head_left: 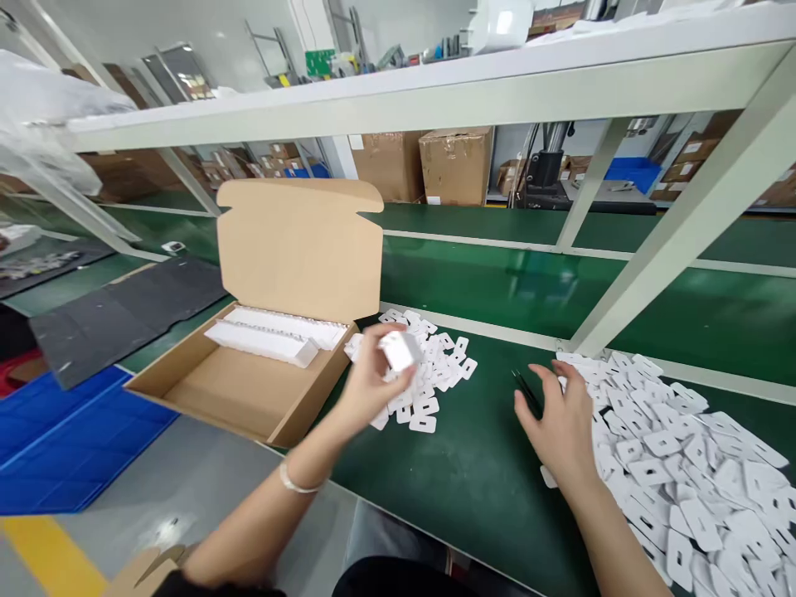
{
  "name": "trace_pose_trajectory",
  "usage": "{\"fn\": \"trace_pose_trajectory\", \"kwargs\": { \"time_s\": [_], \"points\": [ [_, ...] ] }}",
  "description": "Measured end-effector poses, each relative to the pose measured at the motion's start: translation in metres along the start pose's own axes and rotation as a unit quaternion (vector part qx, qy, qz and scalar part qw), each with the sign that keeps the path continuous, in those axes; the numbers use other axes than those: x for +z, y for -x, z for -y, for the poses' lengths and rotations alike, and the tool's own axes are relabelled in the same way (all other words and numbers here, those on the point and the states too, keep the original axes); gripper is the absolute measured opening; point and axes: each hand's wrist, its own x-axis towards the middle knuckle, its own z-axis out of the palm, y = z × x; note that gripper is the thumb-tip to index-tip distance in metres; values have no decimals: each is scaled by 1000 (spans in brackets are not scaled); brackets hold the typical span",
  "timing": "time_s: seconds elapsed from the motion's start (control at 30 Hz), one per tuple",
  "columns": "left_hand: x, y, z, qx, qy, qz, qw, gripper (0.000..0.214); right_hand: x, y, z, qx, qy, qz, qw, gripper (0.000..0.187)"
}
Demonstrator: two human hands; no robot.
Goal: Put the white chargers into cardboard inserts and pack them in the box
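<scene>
Two bare hands are held over a green counter (448, 473), well apart from each other. A small white block (403, 351), somewhat blurred, is gripped by the left hand (366, 377); its fingers (393, 386) are closed on it, with the thumb set on the near side, and it is held in front of a smaller scatter of flat white slotted tags (444, 361) that is spread at three o'clock from that hand. A pale band (292, 479) is worn on the left wrist. At nine o'clock from the left hand, an open cardboard carton (236, 402) is placed, its lid (304, 257) raised at twelve o'clock; two long white rows (264, 342) are laid side by side inside, toward the far wall. The right hand (563, 419) is held with thumb and forefinger widely parted, and dark tweezers (528, 393) are seen in the gap, at ten o'clock; whether they are touched cannot be told. At four o'clock from the right hand, a larger heap of similar white tags (690, 481) is spread. At eight o'clock from the carton, a blue crate (75, 456) is seen, and at ten o'clock a dark mat (137, 307) is laid. At twelve o'clock, the counter is spanned by a pale frame (429, 104).
</scene>
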Motion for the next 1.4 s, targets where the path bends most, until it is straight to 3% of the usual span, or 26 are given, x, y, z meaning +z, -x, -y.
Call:
{"fn": "trace_pose_trajectory", "kwargs": {
  "time_s": [0.1,0.2,0.27,0.33,0.53,0.6,0.7,0.8,1.07,1.17,1.27,1.4],
  "points": [
    [-86,-5,8,-35,-167,-17,985,48,1,0,-30,83,153,47,984,47],
    [-158,-4,23,-69,-355,11,932,52,2,3,-46,117,182,124,968,52],
    [-189,0,34,-90,-423,49,900,56,3,4,-47,105,177,153,967,53],
    [-206,5,45,-105,-451,87,882,57,5,3,-44,86,165,165,969,52],
    [-212,11,71,-80,-514,194,832,48,14,0,-36,50,80,153,984,37],
    [-210,10,76,-64,-528,204,822,45,15,-1,-38,27,64,128,989,34],
    [-210,9,81,-46,-565,183,803,46,14,-3,-42,4,86,80,993,33],
    [-215,8,85,-37,-581,173,794,46,10,-6,-45,29,131,57,989,35],
    [-235,18,95,-62,-619,131,772,55,7,-6,-52,89,190,103,972,41],
    [-231,21,95,-48,-609,123,782,70,9,-5,-57,71,181,119,974,40],
    [-224,17,95,-37,-612,122,780,73,11,-5,-61,41,163,116,979,36],
    [-210,8,99,-75,-626,87,771,74,13,-7,-61,17,138,104,985,33]
  ]
}}
